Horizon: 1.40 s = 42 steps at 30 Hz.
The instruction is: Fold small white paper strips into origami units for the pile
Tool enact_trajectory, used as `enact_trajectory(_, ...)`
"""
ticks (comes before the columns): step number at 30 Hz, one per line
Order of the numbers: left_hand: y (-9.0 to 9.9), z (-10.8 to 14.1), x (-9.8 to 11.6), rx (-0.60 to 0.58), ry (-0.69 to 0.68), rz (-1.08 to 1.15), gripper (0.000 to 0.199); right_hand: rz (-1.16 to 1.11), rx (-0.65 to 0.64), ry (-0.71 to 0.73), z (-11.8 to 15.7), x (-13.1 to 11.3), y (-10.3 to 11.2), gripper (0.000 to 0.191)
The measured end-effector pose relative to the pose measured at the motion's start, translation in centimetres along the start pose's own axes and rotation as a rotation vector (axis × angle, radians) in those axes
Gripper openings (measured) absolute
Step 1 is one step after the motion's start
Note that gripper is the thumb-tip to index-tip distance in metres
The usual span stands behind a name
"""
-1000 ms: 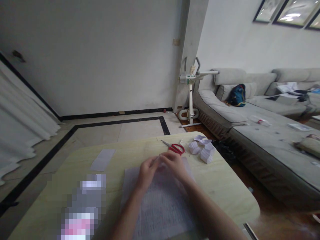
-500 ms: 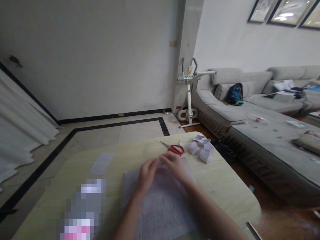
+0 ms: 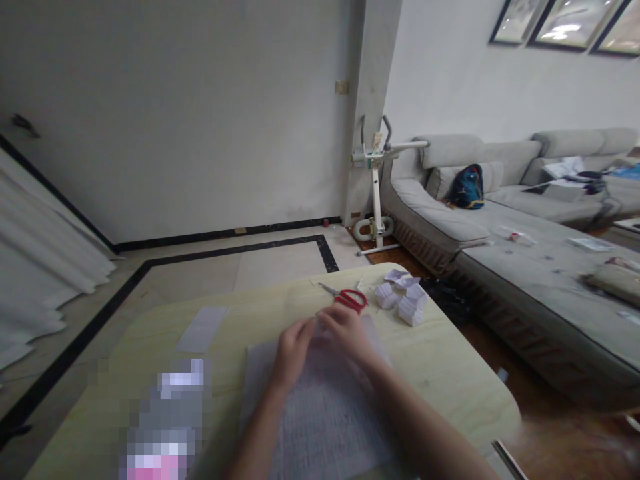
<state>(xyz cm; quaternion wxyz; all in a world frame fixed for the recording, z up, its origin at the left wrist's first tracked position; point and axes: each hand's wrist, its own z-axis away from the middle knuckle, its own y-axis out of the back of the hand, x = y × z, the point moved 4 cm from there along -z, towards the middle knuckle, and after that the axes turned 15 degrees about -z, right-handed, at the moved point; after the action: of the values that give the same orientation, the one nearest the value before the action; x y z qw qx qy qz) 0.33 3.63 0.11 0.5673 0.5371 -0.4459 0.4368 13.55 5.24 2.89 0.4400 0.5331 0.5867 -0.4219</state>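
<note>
A large sheet of paper (image 3: 325, 413) covered in faint writing lies on the pale wooden table (image 3: 450, 373). Above its far edge my left hand (image 3: 295, 343) and my right hand (image 3: 345, 330) meet, fingertips pinched together. Whatever they pinch is too small and too hidden by the fingers to name. Just beyond my right hand lies a pair of scissors (image 3: 351, 300) with red handles, its blades pointing left. Folded and crumpled pieces of white paper (image 3: 411, 303) sit to the right of the scissors.
A small blank paper strip (image 3: 203, 329) lies at the table's left, with a pixelated patch nearer me. Past the table's far edge stand a white exercise machine (image 3: 377, 193) and a grey sofa (image 3: 530, 267) holding a blue backpack (image 3: 469, 187). A white curtain (image 3: 40, 253) hangs at left.
The view has shifted very slightly. Both hands stay pinched together in nearly the same place over the paper; nothing on the table has visibly moved.
</note>
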Motion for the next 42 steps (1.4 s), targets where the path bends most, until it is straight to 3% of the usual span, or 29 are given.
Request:
enact_trajectory(24,-0.42,0.12,0.34,-0.038,0.003,0.041,0.039,-0.058,-0.016,0.011,0.17,0.32,0.13,0.016)
enact_trajectory(42,-0.29,-0.12,0.14,0.020,-0.066,-0.007,0.036,-0.055,-0.017,-0.017,-0.08,0.62,-0.01,0.011)
